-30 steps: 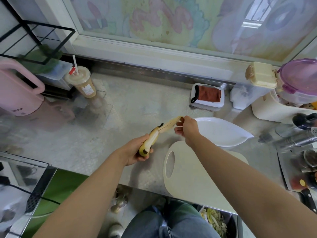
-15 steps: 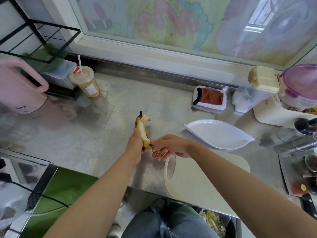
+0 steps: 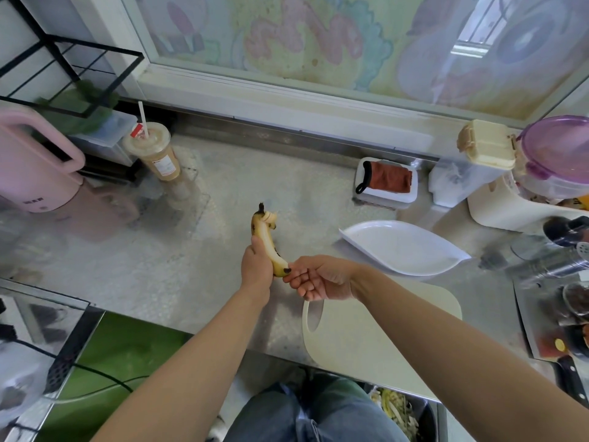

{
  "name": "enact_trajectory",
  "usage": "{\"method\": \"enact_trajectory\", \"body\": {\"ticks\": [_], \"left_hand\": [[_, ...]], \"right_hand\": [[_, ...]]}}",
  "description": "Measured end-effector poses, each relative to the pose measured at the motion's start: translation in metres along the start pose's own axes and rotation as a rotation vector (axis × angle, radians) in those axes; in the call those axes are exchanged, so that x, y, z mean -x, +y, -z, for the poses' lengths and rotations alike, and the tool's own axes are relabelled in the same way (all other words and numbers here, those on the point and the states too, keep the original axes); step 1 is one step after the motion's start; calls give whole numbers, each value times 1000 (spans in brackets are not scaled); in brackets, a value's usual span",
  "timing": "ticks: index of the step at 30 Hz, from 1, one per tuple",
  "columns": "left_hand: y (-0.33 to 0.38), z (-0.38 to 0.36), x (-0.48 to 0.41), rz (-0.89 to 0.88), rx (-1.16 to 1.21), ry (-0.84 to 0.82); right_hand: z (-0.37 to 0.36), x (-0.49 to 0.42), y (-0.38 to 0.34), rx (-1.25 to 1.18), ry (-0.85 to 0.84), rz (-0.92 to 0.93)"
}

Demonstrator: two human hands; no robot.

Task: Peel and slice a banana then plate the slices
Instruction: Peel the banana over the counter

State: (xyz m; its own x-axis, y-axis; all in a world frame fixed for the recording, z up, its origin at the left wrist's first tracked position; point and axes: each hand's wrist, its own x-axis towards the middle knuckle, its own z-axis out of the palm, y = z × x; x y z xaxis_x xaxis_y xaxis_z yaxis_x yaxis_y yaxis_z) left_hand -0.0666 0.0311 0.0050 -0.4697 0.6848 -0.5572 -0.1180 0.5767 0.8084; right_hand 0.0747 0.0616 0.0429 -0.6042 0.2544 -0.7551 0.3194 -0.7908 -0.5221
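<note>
Left hand (image 3: 255,266) grips the banana (image 3: 266,239), long axis pointing away from me; right hand (image 3: 318,277) pinches its near tip.

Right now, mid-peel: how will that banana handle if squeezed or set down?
Likely soft: the banana shows pale bared flesh on one side, so a firm squeeze from the left hand would probably bruise or snap it. The bared flesh probably feels slick. It is curved, so laid down it would likely rock rather than roll away.
</note>
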Motion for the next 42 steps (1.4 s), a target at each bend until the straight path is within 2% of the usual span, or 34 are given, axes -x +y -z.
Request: {"method": "enact_trajectory", "body": {"ticks": [8, 13, 17, 21, 25, 31, 34, 37, 42], "left_hand": [[0, -6, 2, -88, -195, 33], [3, -7, 5, -93, -180, 33], [7, -8, -1, 19, -2, 28], [12, -2, -1, 53, 2, -66], [19, -1, 4, 103, 109, -141], [19, 6, 16, -62, -178, -281], [10, 8, 26, -236, -120, -396], [6, 12, 35, -375, -36, -412], [12, 12, 38, -347, 105, -456]], "right_hand": [[-10, 2, -5, 241, 101, -30], [-9, 2, -1, 306, 168, 15], [-7, 1, 4, 177, 140, 145], [-2, 4, 7, 262, 136, 220], [1, 5, 6, 326, 205, 412], [-5, 10, -13, -43, 205, 547], [-7, 14, -19, -106, 155, 570], [-9, 15, -24, -104, 96, 587], [-13, 9, -25, -24, 80, 596]]}}
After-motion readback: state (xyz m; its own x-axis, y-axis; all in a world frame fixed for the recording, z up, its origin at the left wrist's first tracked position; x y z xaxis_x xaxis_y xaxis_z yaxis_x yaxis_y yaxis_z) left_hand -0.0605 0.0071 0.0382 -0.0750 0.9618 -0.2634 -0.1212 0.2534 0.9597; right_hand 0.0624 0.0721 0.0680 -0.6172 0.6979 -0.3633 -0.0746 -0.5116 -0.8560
